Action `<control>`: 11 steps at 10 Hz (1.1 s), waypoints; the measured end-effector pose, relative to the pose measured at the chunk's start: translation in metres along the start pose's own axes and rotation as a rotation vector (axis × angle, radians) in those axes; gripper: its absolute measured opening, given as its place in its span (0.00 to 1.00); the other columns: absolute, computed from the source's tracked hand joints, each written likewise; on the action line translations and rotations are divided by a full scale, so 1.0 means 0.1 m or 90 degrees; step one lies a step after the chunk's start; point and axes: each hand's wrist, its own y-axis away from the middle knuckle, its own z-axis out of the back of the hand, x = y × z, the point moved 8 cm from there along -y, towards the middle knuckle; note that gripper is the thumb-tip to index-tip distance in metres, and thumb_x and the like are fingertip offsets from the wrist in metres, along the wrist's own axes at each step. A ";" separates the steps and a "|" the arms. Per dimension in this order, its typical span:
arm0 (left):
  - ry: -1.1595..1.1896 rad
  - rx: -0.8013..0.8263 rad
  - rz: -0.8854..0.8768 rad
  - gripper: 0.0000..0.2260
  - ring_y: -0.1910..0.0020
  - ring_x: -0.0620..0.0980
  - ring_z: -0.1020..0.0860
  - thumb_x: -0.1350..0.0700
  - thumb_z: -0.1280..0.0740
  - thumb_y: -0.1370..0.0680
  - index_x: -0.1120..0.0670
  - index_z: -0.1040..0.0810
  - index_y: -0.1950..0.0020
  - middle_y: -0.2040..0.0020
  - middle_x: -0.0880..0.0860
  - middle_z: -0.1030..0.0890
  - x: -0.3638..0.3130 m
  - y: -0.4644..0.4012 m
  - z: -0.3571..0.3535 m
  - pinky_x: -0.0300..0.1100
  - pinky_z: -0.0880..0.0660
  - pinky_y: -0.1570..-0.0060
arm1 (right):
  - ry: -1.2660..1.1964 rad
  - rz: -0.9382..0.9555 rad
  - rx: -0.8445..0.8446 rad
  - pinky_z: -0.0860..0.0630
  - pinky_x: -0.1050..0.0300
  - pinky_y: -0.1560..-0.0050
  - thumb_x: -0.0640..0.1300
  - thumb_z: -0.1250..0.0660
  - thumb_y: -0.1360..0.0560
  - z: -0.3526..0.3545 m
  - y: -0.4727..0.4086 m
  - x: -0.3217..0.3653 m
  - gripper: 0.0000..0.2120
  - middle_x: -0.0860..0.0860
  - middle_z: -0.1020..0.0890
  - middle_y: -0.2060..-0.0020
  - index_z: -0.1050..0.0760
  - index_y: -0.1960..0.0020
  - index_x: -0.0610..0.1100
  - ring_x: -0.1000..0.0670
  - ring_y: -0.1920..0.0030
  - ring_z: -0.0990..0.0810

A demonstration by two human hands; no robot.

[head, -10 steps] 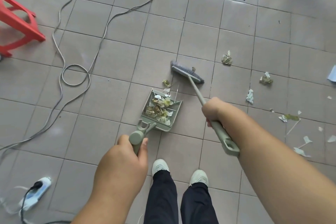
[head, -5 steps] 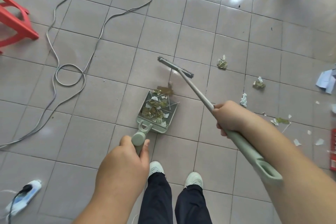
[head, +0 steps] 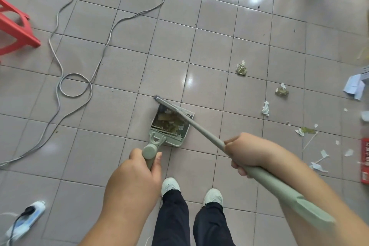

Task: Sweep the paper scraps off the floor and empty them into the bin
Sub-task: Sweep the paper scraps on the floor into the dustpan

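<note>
Standing over the dustpan (head: 172, 126), the person has both hands full: the left hand (head: 137, 173), nearest the shoes (head: 170, 184), has its fingers curled round the upright dustpan handle (head: 150, 151), and the right hand (head: 246, 153) is wrapped round the broom handle (head: 201, 128) to the right of the dustpan. That pole slants from lower right up to upper left, crossing over the dustpan's right side, and the broom head (head: 164, 104) sits at the dustpan's far open lip, seemingly pulled in against the pile of paper scraps (head: 169, 123) already lying inside it. More loose scraps remain on the tiled floor (head: 119, 70), all to the right of the dustpan and slightly beyond it: a white crumple (head: 265, 108) closest, then a greenish wad (head: 282, 91) and another (head: 241, 69) further off, with small torn bits (head: 305, 131) scattered far right. So the next sweep probably belongs to the right hand, which is on their side and must swing the broom head out rightwards, then draw it back towards the dustpan mouth. Far to the dustpan's left lie a looping cable (head: 75, 84) and a red stool (head: 16, 30). No bin is in view.
</note>
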 end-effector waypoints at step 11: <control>-0.010 0.008 -0.214 0.17 0.66 0.60 0.28 0.42 0.41 0.24 0.56 0.30 0.60 0.69 0.54 0.25 -1.53 0.05 -0.43 0.46 0.31 0.68 | -0.215 0.014 -0.074 0.28 0.65 0.74 0.37 0.45 0.23 0.32 -0.33 -1.15 0.09 0.47 0.26 0.70 0.31 0.61 0.41 0.50 0.74 0.26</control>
